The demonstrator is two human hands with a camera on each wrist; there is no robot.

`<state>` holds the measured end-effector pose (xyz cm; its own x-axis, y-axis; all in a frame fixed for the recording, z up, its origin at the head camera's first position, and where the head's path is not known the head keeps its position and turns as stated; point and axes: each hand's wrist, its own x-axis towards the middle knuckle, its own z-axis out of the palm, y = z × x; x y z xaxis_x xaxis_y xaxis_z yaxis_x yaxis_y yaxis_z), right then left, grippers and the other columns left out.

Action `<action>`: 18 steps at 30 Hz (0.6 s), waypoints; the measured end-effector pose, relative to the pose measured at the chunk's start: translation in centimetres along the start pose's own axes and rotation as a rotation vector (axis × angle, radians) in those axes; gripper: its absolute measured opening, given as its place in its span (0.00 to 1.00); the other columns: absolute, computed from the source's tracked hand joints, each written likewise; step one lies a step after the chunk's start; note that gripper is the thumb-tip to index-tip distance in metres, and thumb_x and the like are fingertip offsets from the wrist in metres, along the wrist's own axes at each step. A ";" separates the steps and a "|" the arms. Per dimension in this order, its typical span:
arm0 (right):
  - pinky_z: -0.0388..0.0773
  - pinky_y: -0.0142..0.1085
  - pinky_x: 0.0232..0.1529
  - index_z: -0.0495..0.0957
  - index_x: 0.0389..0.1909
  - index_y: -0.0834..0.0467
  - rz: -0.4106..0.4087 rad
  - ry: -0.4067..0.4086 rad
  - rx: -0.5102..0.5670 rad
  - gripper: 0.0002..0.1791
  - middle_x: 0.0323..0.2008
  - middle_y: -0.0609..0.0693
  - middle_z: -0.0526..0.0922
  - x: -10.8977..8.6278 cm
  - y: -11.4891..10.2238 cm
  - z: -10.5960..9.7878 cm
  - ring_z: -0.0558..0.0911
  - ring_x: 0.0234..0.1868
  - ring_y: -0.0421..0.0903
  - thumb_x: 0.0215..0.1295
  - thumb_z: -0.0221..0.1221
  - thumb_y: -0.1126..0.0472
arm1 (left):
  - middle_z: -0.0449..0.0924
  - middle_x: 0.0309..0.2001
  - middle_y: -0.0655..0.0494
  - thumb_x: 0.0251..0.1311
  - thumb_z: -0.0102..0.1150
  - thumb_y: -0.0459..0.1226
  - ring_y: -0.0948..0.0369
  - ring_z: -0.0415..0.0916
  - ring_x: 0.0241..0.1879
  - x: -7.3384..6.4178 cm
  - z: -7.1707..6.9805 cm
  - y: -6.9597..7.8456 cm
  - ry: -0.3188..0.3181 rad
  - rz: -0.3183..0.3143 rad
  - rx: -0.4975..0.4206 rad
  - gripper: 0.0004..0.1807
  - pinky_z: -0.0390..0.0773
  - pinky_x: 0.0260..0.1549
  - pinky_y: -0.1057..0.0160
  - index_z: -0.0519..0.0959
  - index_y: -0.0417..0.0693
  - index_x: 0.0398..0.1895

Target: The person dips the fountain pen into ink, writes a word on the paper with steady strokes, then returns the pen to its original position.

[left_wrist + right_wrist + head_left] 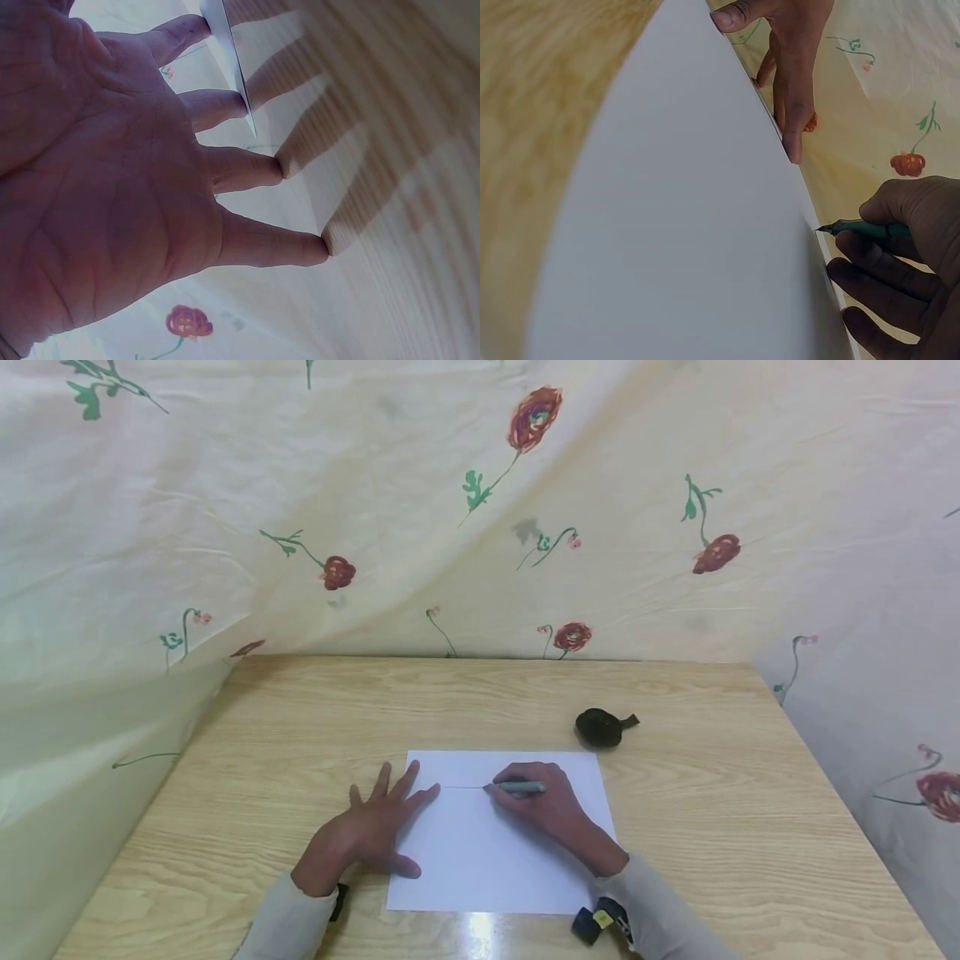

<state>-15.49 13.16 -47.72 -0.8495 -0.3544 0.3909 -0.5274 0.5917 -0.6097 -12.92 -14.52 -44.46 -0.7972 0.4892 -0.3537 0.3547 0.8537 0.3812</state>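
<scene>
A white sheet of paper (487, 868) lies on the wooden table with a thin dark line (461, 787) across its upper part. My right hand (543, 797) pinches a dark green fountain pen (870, 229) between thumb and fingers, its nib at the right end of that line. At the sheet's left edge, my left hand (378, 827) rests with fingers spread. In the left wrist view, two of its fingertips (319, 244) touch the wood, and others are at the paper; the palm is raised.
Behind the sheet's upper right corner sits a dark rounded object (598, 728) with a short tail. The wooden table (712, 827) extends around the paper. A floral cloth (405, 510) hangs along the back and sides. Dark wrist gear (592, 924) sits by the right sleeve.
</scene>
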 end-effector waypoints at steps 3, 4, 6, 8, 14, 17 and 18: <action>0.78 0.31 0.31 0.88 0.29 0.53 0.006 -0.001 0.002 0.02 0.26 0.39 0.87 -0.1 0.0 -0.2 0.79 0.25 0.31 0.54 0.71 0.61 | 0.37 0.80 0.43 0.40 0.80 0.53 0.31 0.29 0.74 0.0 0.1 0.0 0.004 0.005 0.002 0.59 0.40 0.55 0.17 0.59 0.58 0.78; 0.78 0.31 0.31 0.88 0.29 0.53 0.008 0.000 0.000 0.02 0.26 0.39 0.87 -0.2 0.0 -0.3 0.80 0.26 0.31 0.54 0.71 0.61 | 0.37 0.80 0.43 0.40 0.80 0.53 0.31 0.29 0.74 0.0 0.1 0.1 0.004 0.007 0.002 0.59 0.40 0.55 0.17 0.58 0.58 0.78; 0.78 0.32 0.31 0.88 0.29 0.53 0.006 0.007 -0.003 0.03 0.26 0.40 0.87 -0.3 0.0 -0.5 0.80 0.26 0.32 0.53 0.72 0.62 | 0.37 0.80 0.42 0.40 0.80 0.53 0.31 0.29 0.74 0.0 0.0 0.1 0.002 0.010 0.002 0.59 0.40 0.55 0.17 0.58 0.58 0.78; 0.78 0.32 0.30 0.88 0.29 0.53 0.002 0.013 -0.002 0.03 0.26 0.40 0.87 -0.3 0.0 -0.6 0.80 0.25 0.32 0.53 0.72 0.62 | 0.37 0.80 0.43 0.40 0.80 0.54 0.31 0.29 0.75 0.0 0.0 0.2 -0.005 0.005 0.006 0.59 0.40 0.56 0.17 0.58 0.59 0.78; 0.78 0.33 0.30 0.88 0.28 0.52 -0.004 0.035 -0.023 0.03 0.26 0.40 0.87 -0.6 0.4 -0.8 0.80 0.25 0.33 0.52 0.73 0.61 | 0.36 0.80 0.41 0.41 0.80 0.53 0.31 0.29 0.74 -0.5 -0.4 0.4 -0.012 0.009 -0.013 0.59 0.40 0.55 0.17 0.58 0.56 0.78; 0.78 0.32 0.30 0.88 0.28 0.51 0.003 0.042 -0.034 0.04 0.25 0.39 0.87 -0.7 0.7 -0.9 0.80 0.25 0.32 0.51 0.73 0.61 | 0.36 0.80 0.40 0.41 0.80 0.53 0.30 0.28 0.74 -0.6 -0.4 0.4 -0.013 0.013 -0.025 0.59 0.39 0.54 0.17 0.58 0.56 0.78; 0.78 0.32 0.30 0.88 0.28 0.52 0.004 0.045 -0.034 0.04 0.25 0.39 0.87 -0.8 0.8 -0.9 0.80 0.25 0.32 0.51 0.73 0.61 | 0.36 0.80 0.40 0.41 0.80 0.53 0.30 0.28 0.74 -0.6 -0.4 0.4 -0.014 0.015 -0.027 0.59 0.38 0.54 0.17 0.58 0.56 0.78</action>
<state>-15.26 14.61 -47.86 -0.8497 -0.3192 0.4196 -0.5224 0.6178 -0.5877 -12.54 -14.49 -43.72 -0.7853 0.5040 -0.3596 0.3528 0.8415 0.4091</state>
